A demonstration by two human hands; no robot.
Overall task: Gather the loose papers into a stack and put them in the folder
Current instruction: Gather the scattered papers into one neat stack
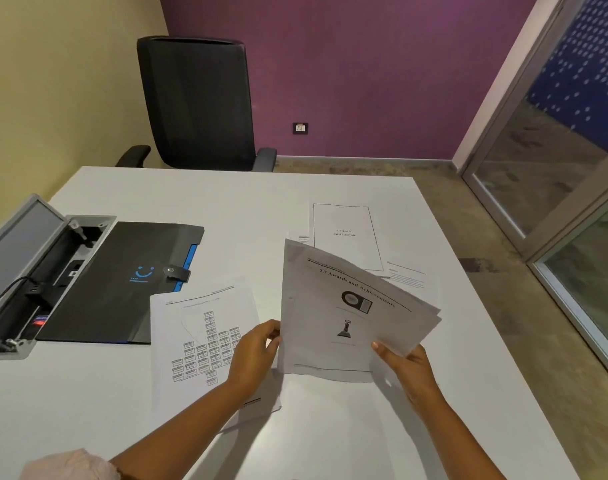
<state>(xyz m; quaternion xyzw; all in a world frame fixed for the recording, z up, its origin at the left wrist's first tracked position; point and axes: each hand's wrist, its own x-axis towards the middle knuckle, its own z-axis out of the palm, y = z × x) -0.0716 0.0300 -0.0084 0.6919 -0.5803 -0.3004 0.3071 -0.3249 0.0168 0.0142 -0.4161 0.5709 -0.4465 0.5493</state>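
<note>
The gathering step is judged to be under way and only partly done. On the white table (330,427) several sheets are seen lying loose, while a small sheaf is held clear of the surface. The black folder (122,282) is placed at the left of the table, closed by its strap, its near right corner just touching or slightly overlapped by a chart page; which, cannot be told. An open grey cable box (36,271) is set at the far left edge, beside the folder.

The held papers (344,317), topped by a page headed with awards, are fanned and uneven at the right edge, so squaring is judged necessary. Loose sheets are left in two places: the chart page (205,341) at the near left, just beside the left hand, and a group of pages (347,233) further off, behind the sheaf, the bordered chapter page uppermost.

The next move is judged to call for one hand to be freed, a flat sheet to be lifted by its edge, and the folder strap to be undone later.

The left hand (254,355) is raised, its fingers curled and pinching the sheaf's left edge. The right hand (406,365) is held under the lower right corner, thumb on top, fingers hidden beneath.
</note>
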